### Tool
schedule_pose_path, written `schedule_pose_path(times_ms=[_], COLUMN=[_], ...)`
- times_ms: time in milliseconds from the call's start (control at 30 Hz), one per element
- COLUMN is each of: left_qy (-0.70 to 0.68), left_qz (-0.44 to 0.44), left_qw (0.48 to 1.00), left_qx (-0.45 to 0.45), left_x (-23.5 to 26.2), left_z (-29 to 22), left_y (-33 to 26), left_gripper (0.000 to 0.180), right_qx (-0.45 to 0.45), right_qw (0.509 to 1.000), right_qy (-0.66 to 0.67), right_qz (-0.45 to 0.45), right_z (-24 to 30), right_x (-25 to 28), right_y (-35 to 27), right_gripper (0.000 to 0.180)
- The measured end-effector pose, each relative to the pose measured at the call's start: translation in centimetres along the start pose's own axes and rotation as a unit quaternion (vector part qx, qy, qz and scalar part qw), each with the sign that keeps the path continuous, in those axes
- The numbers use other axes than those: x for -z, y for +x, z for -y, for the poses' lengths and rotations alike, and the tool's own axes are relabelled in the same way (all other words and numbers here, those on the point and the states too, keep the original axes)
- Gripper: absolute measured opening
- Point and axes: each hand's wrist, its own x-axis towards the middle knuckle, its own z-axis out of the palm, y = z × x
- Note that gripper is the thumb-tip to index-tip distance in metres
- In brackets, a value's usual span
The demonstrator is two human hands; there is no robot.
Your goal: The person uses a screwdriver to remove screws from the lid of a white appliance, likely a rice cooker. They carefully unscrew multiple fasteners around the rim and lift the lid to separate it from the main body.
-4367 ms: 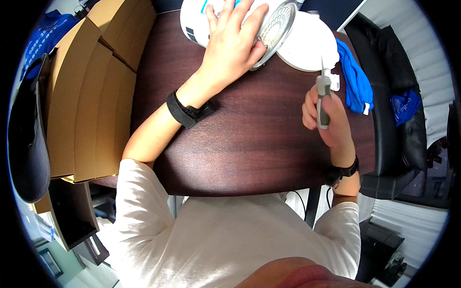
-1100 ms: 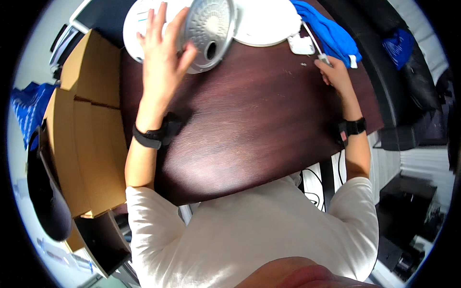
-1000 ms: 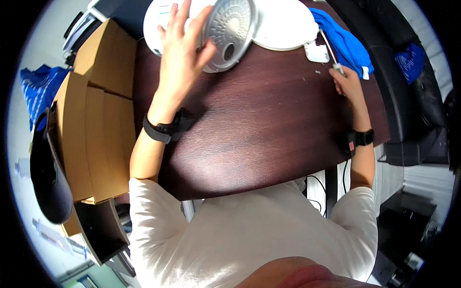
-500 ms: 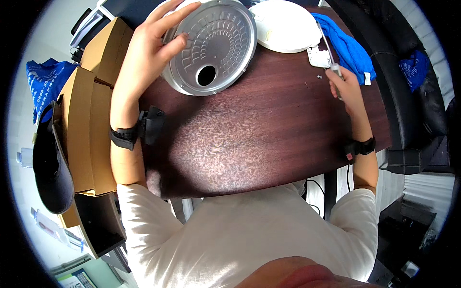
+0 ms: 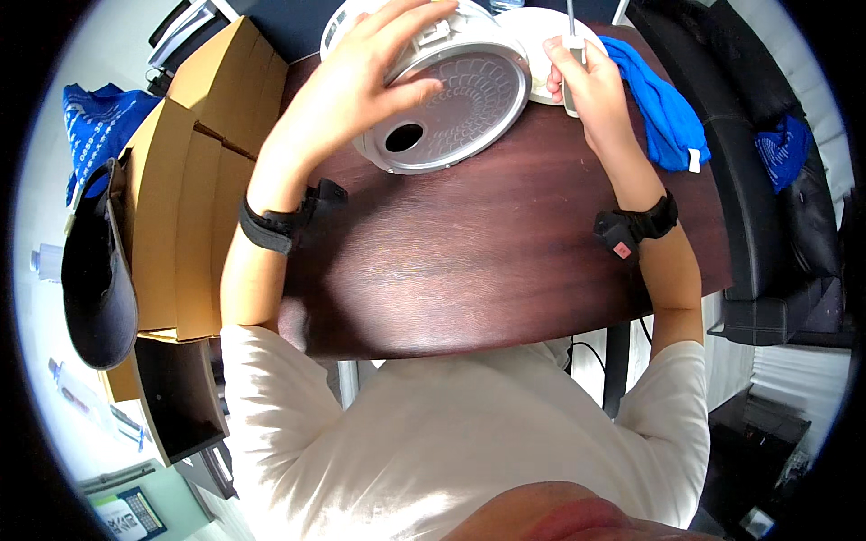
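My left hand (image 5: 374, 77) grips the upper rim of a round appliance lid, its fingers over the white housing and its thumb against the metal face. The lid's silvery metal plate (image 5: 469, 108) has an embossed pattern and one round dark hole, and stands tilted on the table. In my right hand (image 5: 595, 86) a screwdriver (image 5: 571, 101) is held upright, its pale handle in the closed fingers and its shaft pointing away. Beneath and behind this hand lies a white round cover (image 5: 532, 36), partly hidden by it.
A blue cloth (image 5: 654, 117) lies along the right of the dark wooden table (image 5: 469, 261). Cardboard boxes (image 5: 180, 216) stand at the left edge, with a dark cap (image 5: 95, 279) beside them. A black sofa (image 5: 722, 153) borders the right side.
My right hand has moved left and away from me with the screwdriver, from beside the cloth to over the white cover. The lid and my left hand have shifted right, and the lid tilts more.
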Motion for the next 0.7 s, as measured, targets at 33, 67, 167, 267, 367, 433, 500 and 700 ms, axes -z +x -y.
schedule_pose_path(times_ms=[33, 67, 167, 267, 367, 433, 500, 700], left_qy=[-0.003, -0.007, -0.003, -0.001, -0.006, 0.015, 0.052, 0.051], left_qz=[-0.024, -0.048, -0.099, -0.144, -0.161, -0.16, -0.137, -0.007], left_qw=[1.0, 0.998, 0.989, 0.984, 0.982, 0.982, 0.984, 0.982], left_qx=[0.019, 0.039, 0.106, 0.102, 0.095, 0.1, 0.1, 0.184], left_x=[0.0, -0.2, -1.0, -2.2, -2.6, -2.5, -1.5, 2.0], left_z=[0.0, -0.1, 0.6, 1.4, 1.7, 1.6, 1.3, 0.6], left_y=[-0.5, -1.1, -3.6, -5.2, -4.9, -4.9, -4.6, -2.5], left_gripper=[0.068, 0.071, 0.074, 0.064, 0.061, 0.06, 0.059, 0.069], right_qx=[0.008, 0.003, -0.02, -0.014, -0.019, -0.049, -0.085, -0.187], right_qw=[1.0, 1.0, 0.999, 1.0, 0.999, 0.998, 0.995, 0.971], right_qy=[0.005, -0.012, -0.026, -0.02, -0.02, -0.01, 0.007, 0.095], right_qz=[-0.01, -0.011, -0.014, 0.011, 0.038, 0.048, 0.045, 0.114], right_z=[-0.2, -0.3, -1.1, -1.6, -1.8, -1.8, -2.3, -5.8], right_x=[-0.3, -0.5, -1.2, -2.6, -2.9, -3.2, -3.8, -6.0], right_y=[0.3, 0.4, 0.2, 0.0, 0.2, 0.0, -0.3, 0.3], right_gripper=[0.02, 0.02, 0.022, 0.024, 0.033, 0.038, 0.038, 0.037])
